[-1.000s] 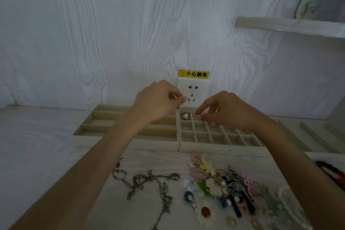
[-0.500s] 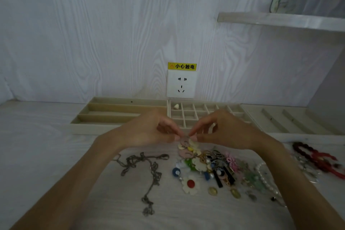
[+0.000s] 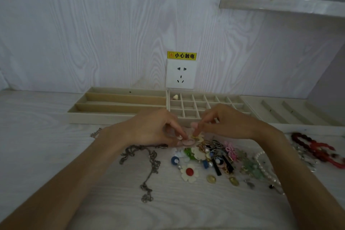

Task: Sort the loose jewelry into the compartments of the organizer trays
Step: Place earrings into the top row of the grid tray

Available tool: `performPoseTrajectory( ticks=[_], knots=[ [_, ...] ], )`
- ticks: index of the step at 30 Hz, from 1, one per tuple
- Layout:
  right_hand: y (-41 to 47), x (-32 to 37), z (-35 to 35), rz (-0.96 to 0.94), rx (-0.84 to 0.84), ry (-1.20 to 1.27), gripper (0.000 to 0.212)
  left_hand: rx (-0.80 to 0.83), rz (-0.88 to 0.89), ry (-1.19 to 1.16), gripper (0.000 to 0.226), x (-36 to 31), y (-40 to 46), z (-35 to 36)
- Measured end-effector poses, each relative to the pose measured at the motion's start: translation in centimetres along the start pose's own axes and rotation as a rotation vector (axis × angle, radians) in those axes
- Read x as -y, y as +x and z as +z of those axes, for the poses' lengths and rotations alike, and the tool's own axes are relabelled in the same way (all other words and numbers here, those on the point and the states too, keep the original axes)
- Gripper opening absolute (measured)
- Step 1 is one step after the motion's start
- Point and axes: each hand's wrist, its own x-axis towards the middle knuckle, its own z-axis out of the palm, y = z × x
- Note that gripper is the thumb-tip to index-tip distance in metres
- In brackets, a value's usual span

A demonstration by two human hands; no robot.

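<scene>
You've got the white wood-grain table (image 3: 46, 145) in front of you, with three beige trays lined up against the wall: the long-slot tray (image 3: 119, 106) on the left, the grid tray (image 3: 203, 101) in the middle under the wall socket (image 3: 180, 73), and a third tray (image 3: 287, 112) off to the right.

The jewelry pile (image 3: 211, 157) sits near the front edge of the grid tray, a silver chain (image 3: 147, 162) snakes out on its left side, and a red bead strand (image 3: 317, 149) lies well apart on the right. So far just one small pale piece (image 3: 175, 96) is in the grid tray's back-left cell, so you're barely started, I'd say.

Both your hands are down at the back edge of the pile. Your left hand (image 3: 155, 130) has its fingertips curled and pinching at a pink flower piece (image 3: 188, 142). Your right hand (image 3: 224, 123) is pinched on something small and yellowish right beside it, though I can't tell exactly what.

Looks like the pick-up step: you're working one piece free from its neighbours. Next you'll want a clean lift so nothing tangled comes along, then a short carry forward to an open cell in the grid tray.
</scene>
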Motion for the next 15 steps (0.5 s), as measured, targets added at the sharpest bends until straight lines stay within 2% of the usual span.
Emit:
performPoseTrajectory(
  ticks=[5, 8, 11, 15],
  knots=[
    [0.0, 0.1, -0.1, -0.004, -0.111, 0.064, 0.022, -0.071, 0.031, 0.116, 0.016, 0.0, 0.1, -0.1],
    [0.1, 0.1, 0.0, -0.019, -0.065, 0.007, 0.009, -0.06, 0.026, 0.083, 0.014, 0.2, -0.1, -0.4],
    [-0.1, 0.3, 0.2, -0.009, 0.094, -0.055, 0.024, -0.059, -0.001, 0.057, 0.016, 0.5, -0.4, -0.9],
    [-0.3, 0.5, 0.3, -0.02, 0.124, -0.139, 0.03, -0.07, -0.041, 0.069, 0.021, 0.7, -0.8, -1.4]
  ],
)
